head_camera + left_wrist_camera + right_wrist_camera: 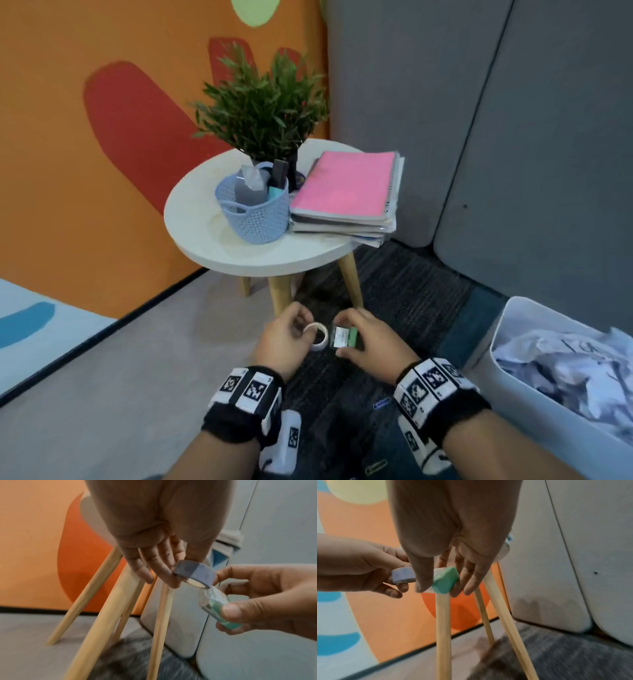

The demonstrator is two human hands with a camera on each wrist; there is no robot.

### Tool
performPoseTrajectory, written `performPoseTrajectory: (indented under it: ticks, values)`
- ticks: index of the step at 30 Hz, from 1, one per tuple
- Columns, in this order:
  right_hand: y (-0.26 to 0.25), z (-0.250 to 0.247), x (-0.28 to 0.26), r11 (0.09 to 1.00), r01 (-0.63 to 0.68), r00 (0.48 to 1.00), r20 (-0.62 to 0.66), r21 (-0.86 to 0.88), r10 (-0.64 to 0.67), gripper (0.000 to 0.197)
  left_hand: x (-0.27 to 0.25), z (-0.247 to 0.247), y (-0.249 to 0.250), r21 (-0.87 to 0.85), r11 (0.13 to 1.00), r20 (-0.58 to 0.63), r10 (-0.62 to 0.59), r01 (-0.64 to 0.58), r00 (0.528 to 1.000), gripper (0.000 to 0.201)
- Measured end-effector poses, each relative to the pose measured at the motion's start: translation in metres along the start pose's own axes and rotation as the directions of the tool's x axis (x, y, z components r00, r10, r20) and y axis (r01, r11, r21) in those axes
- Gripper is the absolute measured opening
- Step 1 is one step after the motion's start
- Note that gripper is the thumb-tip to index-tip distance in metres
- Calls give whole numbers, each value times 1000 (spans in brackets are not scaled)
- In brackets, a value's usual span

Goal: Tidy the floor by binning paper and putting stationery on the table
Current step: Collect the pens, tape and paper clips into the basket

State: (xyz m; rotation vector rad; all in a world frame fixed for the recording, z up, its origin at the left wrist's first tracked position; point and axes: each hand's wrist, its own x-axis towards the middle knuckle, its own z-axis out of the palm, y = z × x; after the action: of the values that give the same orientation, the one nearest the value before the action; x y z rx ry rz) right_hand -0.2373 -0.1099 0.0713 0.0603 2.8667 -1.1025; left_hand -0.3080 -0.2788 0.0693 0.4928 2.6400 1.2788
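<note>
My left hand pinches a small white roll of tape between thumb and fingers, held above the floor in front of the table legs. The left wrist view has the tape roll at my fingertips. My right hand grips a green eraser in a clear wrapper with a white label, thumb on one side, fingers on the other. In the right wrist view the eraser sits between thumb and fingers, with the tape just to its left. The round white table stands just beyond both hands.
On the table are a blue basket with markers, a potted plant and a stack of notebooks with a pink cover. A white bin of crumpled paper stands at right. Small clips lie on the dark carpet. Grey sofa panels behind.
</note>
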Motion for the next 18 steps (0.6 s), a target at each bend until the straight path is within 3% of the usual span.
performPoseTrajectory:
  ticks: [4,10,18]
  values:
    - [-39,-29,14,990,138,985,-109,9,-136,41,7,-39,32,-80,992,-169,81,-96,982,18]
    - [-89,-63,39,960,277,925,-257,-47,-279,42,19,-89,61,-247,949,-350,101,-195,931,14]
    - [-141,-106,71,940,330,843,-420,-89,-336,42,48,-141,97,-129,932,-489,238,-339,839,9]
